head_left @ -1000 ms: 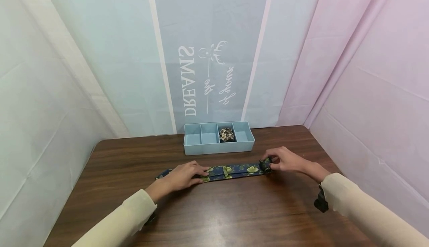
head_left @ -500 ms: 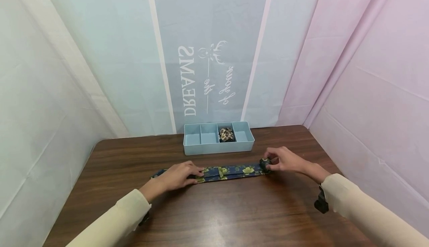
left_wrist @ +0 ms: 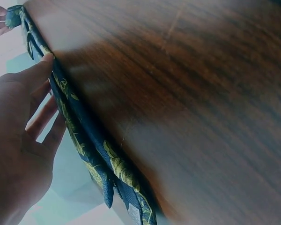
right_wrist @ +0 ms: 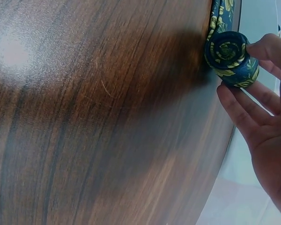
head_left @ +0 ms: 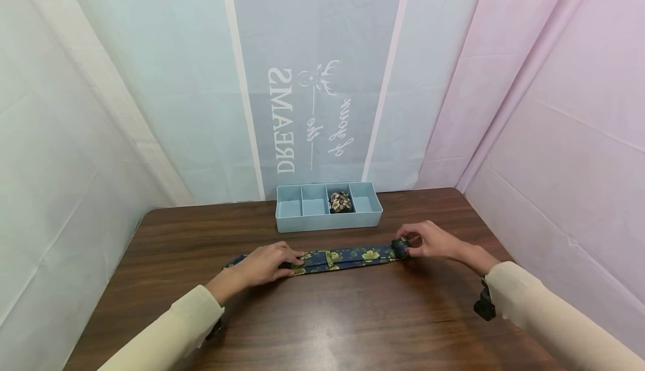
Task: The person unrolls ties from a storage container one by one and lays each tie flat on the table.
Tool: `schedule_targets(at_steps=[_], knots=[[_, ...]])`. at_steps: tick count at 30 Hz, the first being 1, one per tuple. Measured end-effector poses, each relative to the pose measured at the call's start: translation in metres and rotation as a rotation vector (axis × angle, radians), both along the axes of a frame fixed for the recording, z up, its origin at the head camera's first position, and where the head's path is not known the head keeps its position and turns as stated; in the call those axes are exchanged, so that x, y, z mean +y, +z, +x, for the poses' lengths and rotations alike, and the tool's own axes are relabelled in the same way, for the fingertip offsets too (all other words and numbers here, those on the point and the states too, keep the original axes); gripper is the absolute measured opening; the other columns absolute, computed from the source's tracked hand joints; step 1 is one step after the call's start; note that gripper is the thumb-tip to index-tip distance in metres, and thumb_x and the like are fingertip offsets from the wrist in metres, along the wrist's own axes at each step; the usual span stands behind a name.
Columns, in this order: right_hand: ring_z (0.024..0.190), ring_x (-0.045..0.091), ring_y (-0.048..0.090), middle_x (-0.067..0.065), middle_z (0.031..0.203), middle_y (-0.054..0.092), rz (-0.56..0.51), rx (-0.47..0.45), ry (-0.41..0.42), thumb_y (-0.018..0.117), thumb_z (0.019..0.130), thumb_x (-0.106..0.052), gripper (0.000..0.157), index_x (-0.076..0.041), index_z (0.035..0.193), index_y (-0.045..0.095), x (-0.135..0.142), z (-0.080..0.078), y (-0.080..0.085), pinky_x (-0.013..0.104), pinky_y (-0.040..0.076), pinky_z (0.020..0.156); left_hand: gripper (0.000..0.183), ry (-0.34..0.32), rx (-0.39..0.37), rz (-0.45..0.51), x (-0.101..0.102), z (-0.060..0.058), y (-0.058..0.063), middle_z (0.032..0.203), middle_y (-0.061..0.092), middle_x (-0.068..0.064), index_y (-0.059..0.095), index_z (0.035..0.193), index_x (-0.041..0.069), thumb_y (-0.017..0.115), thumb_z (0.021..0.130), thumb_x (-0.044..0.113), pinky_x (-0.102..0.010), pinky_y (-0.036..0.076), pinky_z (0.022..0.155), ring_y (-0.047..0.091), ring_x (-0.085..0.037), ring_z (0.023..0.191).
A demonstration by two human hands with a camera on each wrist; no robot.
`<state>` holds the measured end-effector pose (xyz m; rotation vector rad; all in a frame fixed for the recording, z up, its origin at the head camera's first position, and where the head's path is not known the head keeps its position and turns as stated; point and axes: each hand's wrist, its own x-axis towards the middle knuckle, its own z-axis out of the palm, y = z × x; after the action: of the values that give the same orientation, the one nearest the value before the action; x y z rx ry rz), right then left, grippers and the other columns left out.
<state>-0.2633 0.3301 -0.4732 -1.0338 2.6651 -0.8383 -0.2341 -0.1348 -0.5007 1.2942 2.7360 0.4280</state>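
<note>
A navy necktie (head_left: 347, 257) with yellow-green flowers lies lengthwise across the table, its back with the keeper loop (head_left: 330, 259) facing up. Its right end is wound into a tight roll (right_wrist: 230, 54), whose spiral edge shows in the right wrist view. My right hand (head_left: 430, 240) holds this roll between thumb and fingers. Farther left, my left hand (head_left: 262, 264) holds the flat part, thumb at the near edge and fingers at the far edge. Beyond that hand, the tie's loose left end (left_wrist: 126, 187) lies on the table, partly hidden in the head view.
Behind the necktie stands a light blue divided box (head_left: 327, 222). One compartment, third from the left, contains a rolled black-and-cream patterned cloth (head_left: 340, 202). The brown wooden table (head_left: 327, 326) reaches back to a printed curtain (head_left: 322, 80), with pale fabric on both sides.
My left hand has slid a little to the left, and the flat part of the necktie with its keeper loop has shifted left too. The right hand stays at the roll.
</note>
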Motion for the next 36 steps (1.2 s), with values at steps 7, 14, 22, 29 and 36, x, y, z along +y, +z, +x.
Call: schedule_targets(at_steps=[7, 14, 22, 29, 36], knots=[[0.094, 0.025, 0.069, 0.005, 0.106, 0.070, -0.004, 0.003, 0.006, 0.073, 0.080, -0.002, 0.033, -0.008, 0.112, 0.066, 0.003, -0.002, 0.001, 0.039, 0.059, 0.072, 0.029, 0.017, -0.002, 0.010, 0.004, -0.002, 0.001, 0.134, 0.061, 0.006, 0.072, 0.119, 0.021, 0.071, 0.091, 0.030, -0.034, 0.053, 0.090, 0.056, -0.010, 0.112], [0.098, 0.024, 0.068, 0.005, 0.108, 0.069, 0.018, -0.009, 0.018, 0.072, 0.080, 0.000, 0.033, -0.011, 0.111, 0.065, 0.003, -0.006, 0.001, 0.035, 0.059, 0.073, 0.037, 0.019, 0.056, 0.067, 0.023, -0.006, 0.003, 0.126, 0.065, 0.005, 0.068, 0.125, 0.018, 0.070, 0.091, 0.034, -0.035, 0.052, 0.093, 0.057, -0.012, 0.116], [0.101, 0.021, 0.066, 0.005, 0.112, 0.068, 0.056, -0.005, 0.062, 0.068, 0.082, 0.002, 0.033, -0.010, 0.113, 0.069, 0.000, -0.005, 0.006, 0.036, 0.059, 0.074, 0.041, 0.016, 0.068, 0.106, 0.056, -0.008, 0.004, 0.135, 0.060, 0.003, 0.063, 0.131, 0.018, 0.067, 0.093, 0.034, -0.037, 0.048, 0.101, 0.053, -0.014, 0.125], [0.099, 0.017, 0.064, 0.002, 0.110, 0.068, 0.081, 0.004, 0.074, 0.067, 0.081, 0.002, 0.033, -0.011, 0.111, 0.072, -0.001, -0.005, 0.007, 0.038, 0.059, 0.074, 0.043, 0.002, 0.073, 0.125, 0.075, -0.010, 0.003, 0.133, 0.061, 0.003, 0.063, 0.132, 0.019, 0.070, 0.091, 0.034, -0.037, 0.048, 0.100, 0.054, -0.015, 0.123], [0.102, 0.019, 0.065, 0.002, 0.112, 0.067, 0.092, -0.023, 0.056, 0.065, 0.083, 0.001, 0.031, -0.011, 0.110, 0.071, -0.003, -0.003, 0.011, 0.039, 0.059, 0.075, 0.034, -0.009, 0.083, 0.107, 0.087, -0.010, -0.003, 0.128, 0.064, 0.004, 0.070, 0.121, 0.017, 0.070, 0.091, 0.033, -0.032, 0.049, 0.098, 0.057, -0.013, 0.117]])
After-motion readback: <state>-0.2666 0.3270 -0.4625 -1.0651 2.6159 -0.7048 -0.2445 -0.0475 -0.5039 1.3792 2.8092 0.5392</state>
